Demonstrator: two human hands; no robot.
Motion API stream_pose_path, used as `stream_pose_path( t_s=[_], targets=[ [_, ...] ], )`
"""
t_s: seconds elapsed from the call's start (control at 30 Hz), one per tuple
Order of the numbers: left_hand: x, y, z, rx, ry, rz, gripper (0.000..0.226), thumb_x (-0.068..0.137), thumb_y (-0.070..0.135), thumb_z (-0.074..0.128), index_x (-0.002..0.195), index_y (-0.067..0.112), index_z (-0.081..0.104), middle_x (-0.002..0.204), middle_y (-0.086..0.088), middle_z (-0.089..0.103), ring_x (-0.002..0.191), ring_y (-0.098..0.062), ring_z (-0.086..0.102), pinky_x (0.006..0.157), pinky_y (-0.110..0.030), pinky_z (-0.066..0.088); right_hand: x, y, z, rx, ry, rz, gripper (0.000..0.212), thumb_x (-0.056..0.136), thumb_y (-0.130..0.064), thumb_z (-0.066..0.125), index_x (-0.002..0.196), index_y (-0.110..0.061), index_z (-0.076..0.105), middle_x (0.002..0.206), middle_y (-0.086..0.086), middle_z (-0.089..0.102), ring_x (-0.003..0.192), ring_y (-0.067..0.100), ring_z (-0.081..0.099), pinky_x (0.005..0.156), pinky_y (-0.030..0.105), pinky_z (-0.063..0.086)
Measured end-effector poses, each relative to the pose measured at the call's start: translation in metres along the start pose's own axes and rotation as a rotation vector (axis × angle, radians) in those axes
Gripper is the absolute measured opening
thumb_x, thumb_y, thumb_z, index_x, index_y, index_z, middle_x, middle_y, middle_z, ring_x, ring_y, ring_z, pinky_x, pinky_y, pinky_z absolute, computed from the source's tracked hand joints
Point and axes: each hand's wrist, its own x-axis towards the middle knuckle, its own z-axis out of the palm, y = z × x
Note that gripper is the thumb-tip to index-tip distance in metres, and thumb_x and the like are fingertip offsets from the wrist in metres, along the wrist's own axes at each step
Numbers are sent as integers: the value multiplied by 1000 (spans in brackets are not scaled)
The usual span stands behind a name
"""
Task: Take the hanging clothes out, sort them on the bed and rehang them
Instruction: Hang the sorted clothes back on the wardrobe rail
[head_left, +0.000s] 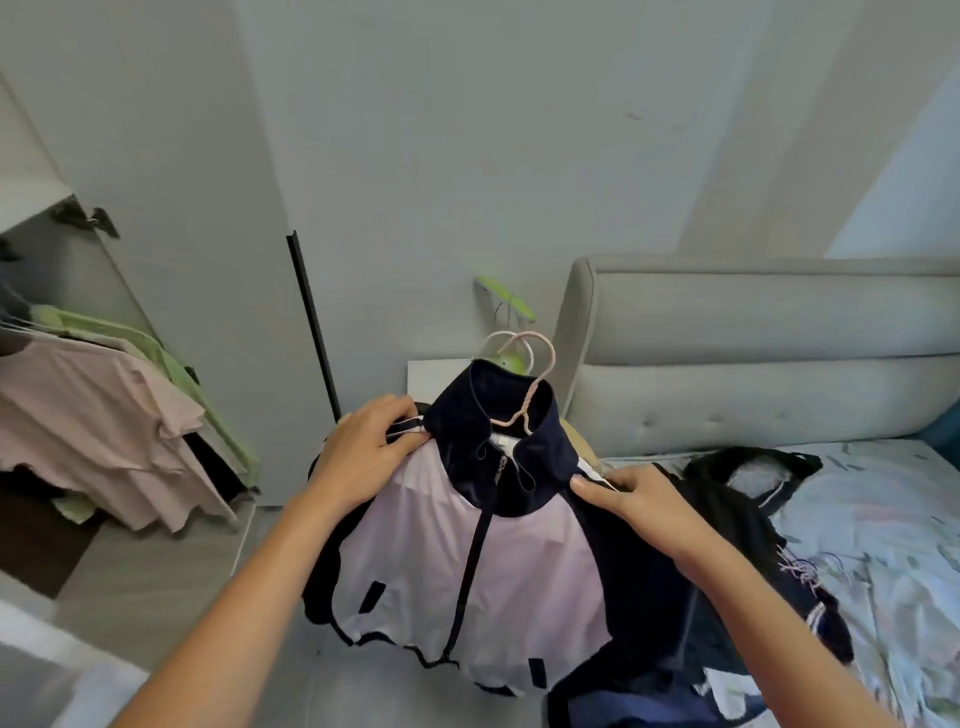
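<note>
While the left hand (366, 449) and right hand (631, 493) pinch the jacket (467, 545) shoulders, fingers clamped on fabric, settling both evenly over the pink hanger (535, 395) seems wise

Non-task items around the fingers (400, 410)
A green object (508, 297) is standing on a white nightstand (436, 375) just beyond the fingers; grey floor (156, 571) is showing below them.
</note>
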Motion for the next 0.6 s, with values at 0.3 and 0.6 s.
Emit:
stream_pose_path(
  t_s=[0.3,0.6],
  targets=[
    [-3,-66,-34,63,203,-161,12,98,40,66,106,41,57,106,18,57,100,-13,62,90,-48,53,88,-54,66,-4,-19,-129,56,80,-56,83,51,-21,51,51,-6,44,52,16,39,62,34,28],
    [25,-45,-28,17,353,-69,67,95,-3,58,154,26,48,145,12,51,137,-11,51,115,-30,41,192,-89,88,-105,-164,-239,64,78,-69,75,52,-24,38,48,-10,35,49,14,31,59,34,26]
  ],
)
